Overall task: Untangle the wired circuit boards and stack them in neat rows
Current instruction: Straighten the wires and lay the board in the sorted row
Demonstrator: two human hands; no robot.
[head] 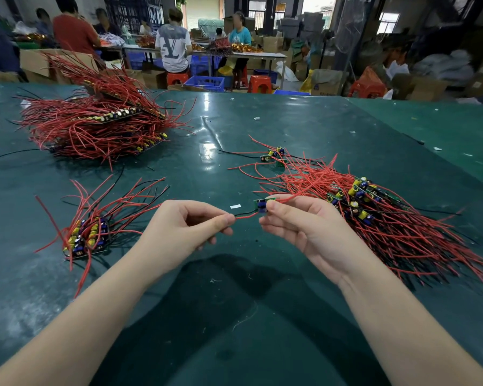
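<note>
your right hand [299,227] pinches the small board [262,205] at table centre; your left hand [190,227] pinches its wires [244,215]. it looks light, wires floppy. hold the board edges; the tangled pile [374,213] lies at three o'clock.

A single wide-angle head-worn view looks forward and down from close above the green table [262,129], both forearms reaching in from the bottom edge toward the frame's middle, the tabletop filling most of it and a workshop background across the top.
</note>
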